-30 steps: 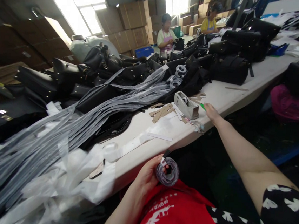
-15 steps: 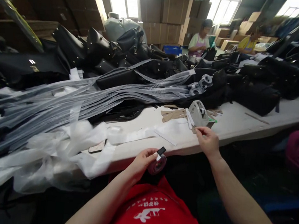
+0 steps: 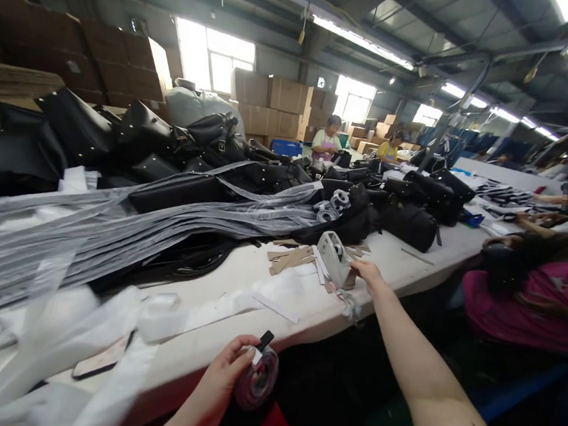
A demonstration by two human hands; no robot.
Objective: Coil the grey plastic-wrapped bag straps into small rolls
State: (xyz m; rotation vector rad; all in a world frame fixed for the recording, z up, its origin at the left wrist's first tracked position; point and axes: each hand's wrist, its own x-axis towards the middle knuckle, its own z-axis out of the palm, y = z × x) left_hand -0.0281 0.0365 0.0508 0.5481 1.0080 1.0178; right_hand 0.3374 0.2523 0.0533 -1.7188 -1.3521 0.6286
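Note:
My left hand (image 3: pixel 225 381) grips a small coiled roll of strap (image 3: pixel 256 379) wrapped in clear film, with a black end sticking up, just below the table's front edge. My right hand (image 3: pixel 369 273) is stretched out to the grey tape dispenser (image 3: pixel 334 258) on the white table (image 3: pixel 410 262), its fingertips touching the dispenser's near end. Whether it pinches tape I cannot tell. Brown card strips (image 3: pixel 289 259) lie beside the dispenser.
Long clear plastic sleeves (image 3: pixel 127 225) and black bags (image 3: pixel 179 156) cover the table's left and back. A phone (image 3: pixel 102 359) lies by crumpled plastic. A person in pink (image 3: pixel 532 290) sits right; two other people (image 3: pixel 327 140) work far back by cardboard boxes (image 3: pixel 279 102).
My head has tilted up, showing the ceiling and the far hall. My right hand went back out to the dispenser. The left hand keeps its hold on the roll.

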